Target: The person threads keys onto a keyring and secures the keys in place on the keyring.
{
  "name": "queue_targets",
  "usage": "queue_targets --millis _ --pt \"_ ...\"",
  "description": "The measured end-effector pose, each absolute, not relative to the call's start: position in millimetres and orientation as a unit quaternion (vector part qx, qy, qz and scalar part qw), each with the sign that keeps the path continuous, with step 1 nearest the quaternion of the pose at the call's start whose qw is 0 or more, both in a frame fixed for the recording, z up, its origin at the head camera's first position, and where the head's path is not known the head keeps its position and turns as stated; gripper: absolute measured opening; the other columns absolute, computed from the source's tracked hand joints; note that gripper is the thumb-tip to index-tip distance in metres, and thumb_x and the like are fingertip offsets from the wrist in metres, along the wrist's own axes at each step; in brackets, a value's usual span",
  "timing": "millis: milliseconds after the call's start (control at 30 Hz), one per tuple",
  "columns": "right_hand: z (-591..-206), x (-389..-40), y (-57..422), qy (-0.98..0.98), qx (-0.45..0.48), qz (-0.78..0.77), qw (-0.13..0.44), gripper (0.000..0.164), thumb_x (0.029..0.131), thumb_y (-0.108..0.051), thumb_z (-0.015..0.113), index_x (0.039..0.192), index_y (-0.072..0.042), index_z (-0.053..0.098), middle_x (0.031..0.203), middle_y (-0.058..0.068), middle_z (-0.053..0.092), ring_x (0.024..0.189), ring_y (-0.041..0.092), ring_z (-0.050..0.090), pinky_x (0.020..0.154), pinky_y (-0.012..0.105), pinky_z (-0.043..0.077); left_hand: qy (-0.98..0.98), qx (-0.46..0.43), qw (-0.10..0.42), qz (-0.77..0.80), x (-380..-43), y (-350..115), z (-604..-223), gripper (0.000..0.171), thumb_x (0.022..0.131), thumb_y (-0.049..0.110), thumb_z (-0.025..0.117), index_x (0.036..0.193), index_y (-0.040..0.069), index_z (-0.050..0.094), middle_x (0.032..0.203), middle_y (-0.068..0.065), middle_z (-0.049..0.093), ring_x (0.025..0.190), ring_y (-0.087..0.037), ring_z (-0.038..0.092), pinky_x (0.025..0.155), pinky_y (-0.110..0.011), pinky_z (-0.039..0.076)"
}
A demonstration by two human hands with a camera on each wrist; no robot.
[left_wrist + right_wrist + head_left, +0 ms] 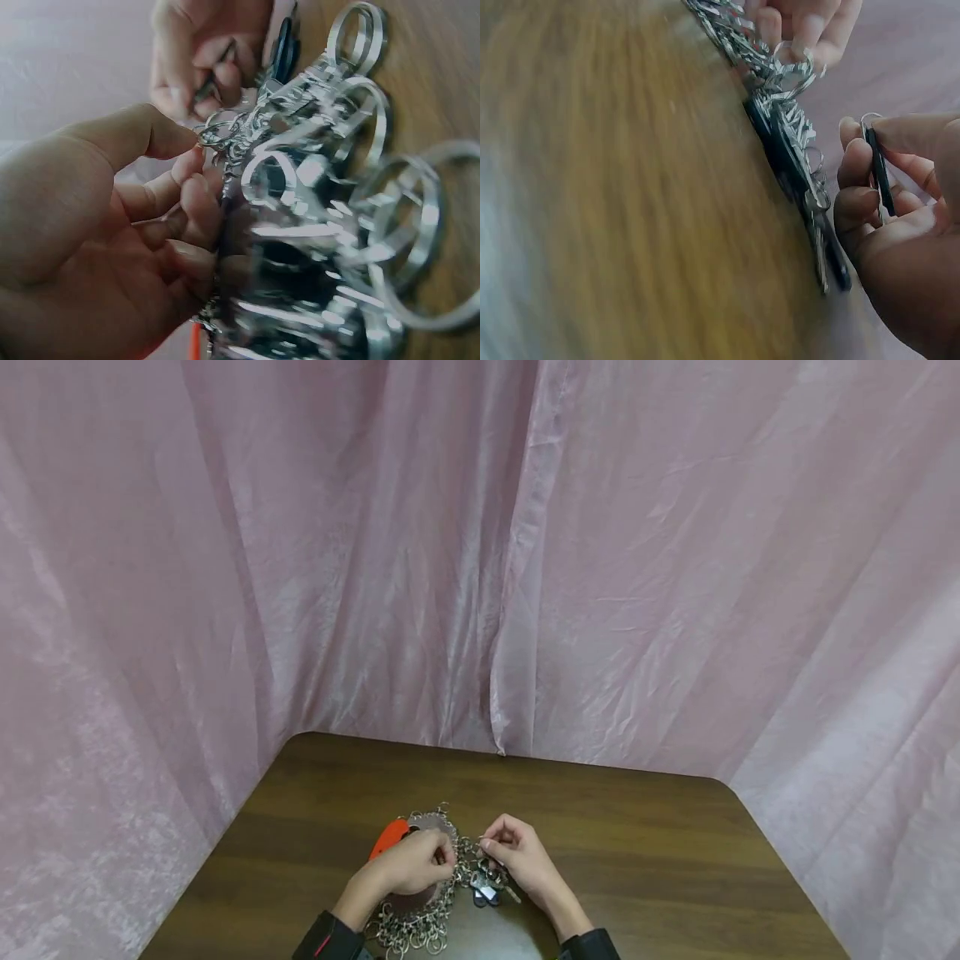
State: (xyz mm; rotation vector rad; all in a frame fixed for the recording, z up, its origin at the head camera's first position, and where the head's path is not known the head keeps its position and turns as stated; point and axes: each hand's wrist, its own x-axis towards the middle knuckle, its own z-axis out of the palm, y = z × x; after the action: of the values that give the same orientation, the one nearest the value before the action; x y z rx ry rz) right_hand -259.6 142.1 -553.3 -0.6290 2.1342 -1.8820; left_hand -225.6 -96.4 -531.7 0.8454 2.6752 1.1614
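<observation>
My left hand [412, 862] is over a round grey plate fringed with metal rings. In the left wrist view its thumb and forefinger pinch a small metal ring [213, 136] at the edge of a chained bunch of key rings [431, 217]. To the right, my right hand [521, 860] holds a slim black-and-metal piece [882, 169] with a thin wire ring at its top; its exact kind is unclear. Between the hands, dark-and-silver key-like pieces [484, 888] hang from or lie beside the bunch. Motion blurs both wrist views.
An orange piece [390, 837] sits at the upper left of the plate, partly behind my left hand. More rings [420, 935] spread along the plate's near edge. The brown wooden table [675, 860] extends to the right, with pink curtains [637, 568] behind it.
</observation>
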Motion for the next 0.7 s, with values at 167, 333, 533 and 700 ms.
queue_targets --millis 167,333,533,700 --pt "-545 -255 135 0.752 -0.254 -0.597 0.119 0.009 0.101 0.001 0.067 0.103 0.008 0.062 0.088 0.015 0.067 0.07 0.009 0.058 0.063 0.021 0.048 0.88 0.253 0.081 0.394 -220 -97 -522 0.009 0.091 0.007 0.072 0.087 0.013 0.066 0.079 0.01 0.061 0.07 -0.002 0.056 0.067 -0.026 0.05" --pt "-538 -251 131 0.75 -0.278 -0.587 0.122 0.012 0.101 -0.003 0.067 0.102 0.007 0.062 0.085 0.002 0.064 0.072 0.007 0.058 0.065 0.019 0.045 0.888 0.243 0.07 0.385 -218 -92 -518 0.015 0.089 0.006 0.075 0.087 0.014 0.062 0.077 0.009 0.058 0.067 -0.003 0.054 0.063 -0.026 0.048" --pt "-540 -250 129 0.742 -0.309 -0.582 0.126 0.009 0.102 -0.002 0.066 0.103 0.006 0.062 0.089 0.019 0.069 0.078 0.01 0.065 0.07 0.02 0.05 0.881 0.249 0.081 0.393 -217 -90 -517 0.019 0.087 -0.002 0.075 0.089 0.013 0.063 0.077 0.007 0.06 0.069 -0.004 0.056 0.064 -0.026 0.049" --pt "-543 -249 128 0.792 -0.29 -0.531 0.08 0.005 0.101 -0.004 0.069 0.098 -0.003 0.064 0.083 0.004 0.068 0.074 0.006 0.061 0.068 0.022 0.048 0.878 0.26 0.075 0.396 -216 -93 -516 0.016 0.089 -0.003 0.074 0.089 0.011 0.068 0.077 0.008 0.06 0.069 -0.003 0.055 0.065 -0.026 0.048"
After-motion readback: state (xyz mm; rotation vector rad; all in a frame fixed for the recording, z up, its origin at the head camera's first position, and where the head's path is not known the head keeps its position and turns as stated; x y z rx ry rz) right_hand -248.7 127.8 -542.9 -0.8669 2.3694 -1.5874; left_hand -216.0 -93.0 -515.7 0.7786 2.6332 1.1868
